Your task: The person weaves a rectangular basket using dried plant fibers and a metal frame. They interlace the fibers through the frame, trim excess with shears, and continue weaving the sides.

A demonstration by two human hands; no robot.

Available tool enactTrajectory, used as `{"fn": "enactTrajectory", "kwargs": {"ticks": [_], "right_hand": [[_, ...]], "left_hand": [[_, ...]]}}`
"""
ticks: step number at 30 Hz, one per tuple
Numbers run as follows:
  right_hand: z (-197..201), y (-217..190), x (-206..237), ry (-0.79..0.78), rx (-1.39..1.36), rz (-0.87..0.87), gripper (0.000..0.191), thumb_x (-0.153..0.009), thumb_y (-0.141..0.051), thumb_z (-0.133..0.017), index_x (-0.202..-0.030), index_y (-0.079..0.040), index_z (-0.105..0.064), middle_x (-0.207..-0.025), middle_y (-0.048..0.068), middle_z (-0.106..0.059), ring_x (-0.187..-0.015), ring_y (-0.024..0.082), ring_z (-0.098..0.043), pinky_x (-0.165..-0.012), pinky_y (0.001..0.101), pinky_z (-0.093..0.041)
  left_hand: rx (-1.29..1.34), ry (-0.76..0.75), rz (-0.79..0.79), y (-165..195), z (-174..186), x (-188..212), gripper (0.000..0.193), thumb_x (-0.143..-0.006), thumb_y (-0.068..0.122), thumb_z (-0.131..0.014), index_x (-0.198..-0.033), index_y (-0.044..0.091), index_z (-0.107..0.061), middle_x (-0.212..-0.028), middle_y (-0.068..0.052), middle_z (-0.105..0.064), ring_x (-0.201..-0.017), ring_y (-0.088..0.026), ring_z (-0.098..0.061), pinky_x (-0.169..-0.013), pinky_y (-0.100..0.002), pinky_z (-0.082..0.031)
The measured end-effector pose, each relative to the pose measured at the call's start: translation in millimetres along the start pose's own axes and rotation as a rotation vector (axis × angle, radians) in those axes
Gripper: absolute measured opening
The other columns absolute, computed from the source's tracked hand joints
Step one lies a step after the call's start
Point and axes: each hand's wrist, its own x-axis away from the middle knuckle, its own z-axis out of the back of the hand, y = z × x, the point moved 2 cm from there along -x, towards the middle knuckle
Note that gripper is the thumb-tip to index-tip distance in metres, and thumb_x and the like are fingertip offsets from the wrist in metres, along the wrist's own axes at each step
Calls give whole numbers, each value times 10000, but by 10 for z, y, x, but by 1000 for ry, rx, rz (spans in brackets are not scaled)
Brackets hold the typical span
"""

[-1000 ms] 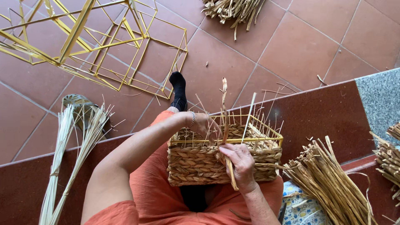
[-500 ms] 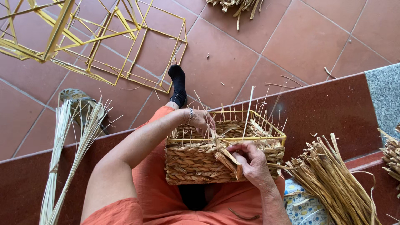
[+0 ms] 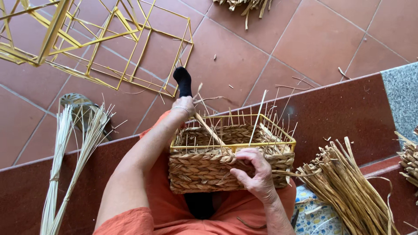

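— While the person is sitting on the dark red step (image 3: 348, 109), how many baskets are you counting?

— One only. The woven basket (image 3: 230, 163) is resting on the lap, on the orange clothing (image 3: 152, 204), with a yellow wire rim and many thin stakes standing up from it.

— And the hands?

— Two hands. The right hand (image 3: 254, 172) is lying on the near wall of the basket, and its fingers are pinching a flat straw strand (image 3: 283, 172) that is running out to the right side of the basket. The left hand (image 3: 183, 106) is at the far left corner of the basket, closed on another straw strand (image 3: 209, 128) which is slanting down into the basket.

— What is lying around the basket?

— To the right of the basket, one big bundle of straw (image 3: 348, 187) is leaning on the step, and a second pile (image 3: 409, 154) is showing at the picture's edge. To the left of the basket, one long pale bundle of reeds (image 3: 65, 161) is lying. Beyond the basket, on the tiled floor (image 3: 270, 48), several yellow wire frames (image 3: 96, 43) are stacked; I cannot count them exactly. One foot in a black sock (image 3: 183, 80) is pointing toward them.

— Is something hiding the basket?

— The right hand is covering a part of its near wall, and the stakes are crossing over its inside.
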Motion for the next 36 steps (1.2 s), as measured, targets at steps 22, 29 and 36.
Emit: {"fn": "enactTrajectory", "kwargs": {"ticks": [22, 29, 36], "right_hand": [[-306, -194, 15, 199, 463, 288, 398, -794, -20, -806, -1179, -41, -708, -1055, 85, -612, -955, 262, -608, -835, 380, -527], [-309, -128, 110, 297, 305, 350, 300, -840, 32, -773, -1068, -74, -608, -1114, 97, -671, -984, 263, -680, -852, 353, -571], [-274, -10, 181, 278, 261, 329, 268, -818, 51, -736, -1026, -64, -615, -1108, 109, -692, -994, 266, -699, -861, 349, -578]], "left_hand": [[623, -926, -422, 786, -506, 657, 404, -824, 431, -823, -1001, 79, -732, -841, 37, -720, -719, -60, -662, -604, -261, -541], [574, -783, -499, 966, -767, 627, 298, -775, 292, -876, -751, 45, -713, -674, -24, -685, -584, -103, -599, -513, -287, -465], [703, -814, -496, 1185, -588, 791, 238, -807, 254, -864, -851, 43, -761, -738, -44, -728, -615, -105, -644, -535, -267, -519]]}}
